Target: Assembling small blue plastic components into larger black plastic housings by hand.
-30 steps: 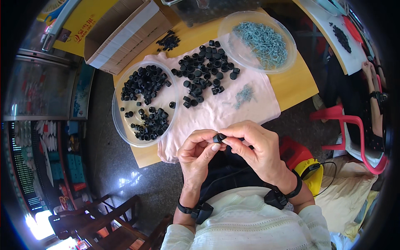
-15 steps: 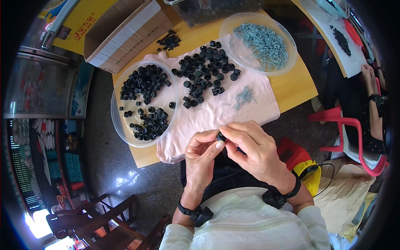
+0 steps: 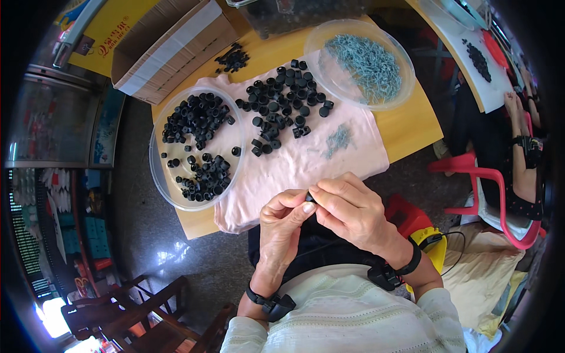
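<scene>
Black part (image 3: 309,198), apparently pinched between fingertips (image 3: 308,207).

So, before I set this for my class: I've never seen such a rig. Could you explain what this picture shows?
No machine here: a person's bare hands, seen by a wide fisheye camera worn on the head, which bends straight edges. The left hand and right hand meet, pinching a small black piece mostly hidden by their fingers. Beyond them, a pale pink cloth lies on a yellow table. On the cloth are round black caps and a heap of thin silvery metal pieces. Left, a round clear plastic tray holds small black parts; upper right, a second clear tray holds more silvery pieces.
</scene>
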`<state>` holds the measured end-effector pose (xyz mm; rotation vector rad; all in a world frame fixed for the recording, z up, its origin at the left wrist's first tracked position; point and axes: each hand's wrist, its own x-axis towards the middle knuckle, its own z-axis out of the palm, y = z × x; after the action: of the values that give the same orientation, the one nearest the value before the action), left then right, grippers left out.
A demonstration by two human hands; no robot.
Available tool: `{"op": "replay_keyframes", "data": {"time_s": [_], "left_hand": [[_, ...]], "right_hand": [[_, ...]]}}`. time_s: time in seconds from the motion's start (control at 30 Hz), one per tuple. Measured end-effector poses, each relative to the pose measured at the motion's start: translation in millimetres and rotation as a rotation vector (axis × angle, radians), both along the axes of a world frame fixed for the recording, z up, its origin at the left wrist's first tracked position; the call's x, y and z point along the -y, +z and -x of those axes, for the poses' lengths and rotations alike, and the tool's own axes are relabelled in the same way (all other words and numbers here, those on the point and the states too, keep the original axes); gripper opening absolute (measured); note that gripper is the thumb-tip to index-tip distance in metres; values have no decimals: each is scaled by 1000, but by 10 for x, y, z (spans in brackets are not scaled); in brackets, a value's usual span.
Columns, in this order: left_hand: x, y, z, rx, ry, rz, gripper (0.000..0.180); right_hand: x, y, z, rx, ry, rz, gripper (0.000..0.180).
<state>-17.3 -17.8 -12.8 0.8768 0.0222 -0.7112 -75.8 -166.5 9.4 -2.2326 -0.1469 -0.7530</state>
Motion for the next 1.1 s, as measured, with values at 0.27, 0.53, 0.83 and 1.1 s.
{"op": "replay_keyframes", "data": {"time_s": [0.27, 0.53, 0.83, 1.1], "left_hand": [[95, 62, -209, 199, -36, -229, 21], [117, 363, -441, 1347, -79, -1272, 47], [61, 232, -304, 1173, -263, -1177, 81], [32, -8, -398, 1165, -131, -1110, 75]], "right_hand": [[219, 67, -254, -240, 19, -155, 28], [1199, 860, -1329, 119, -396, -11, 21], [1566, 873, -2100, 230, -582, 577, 20], [291, 54, -1378, -319, 212, 394, 16]]}}
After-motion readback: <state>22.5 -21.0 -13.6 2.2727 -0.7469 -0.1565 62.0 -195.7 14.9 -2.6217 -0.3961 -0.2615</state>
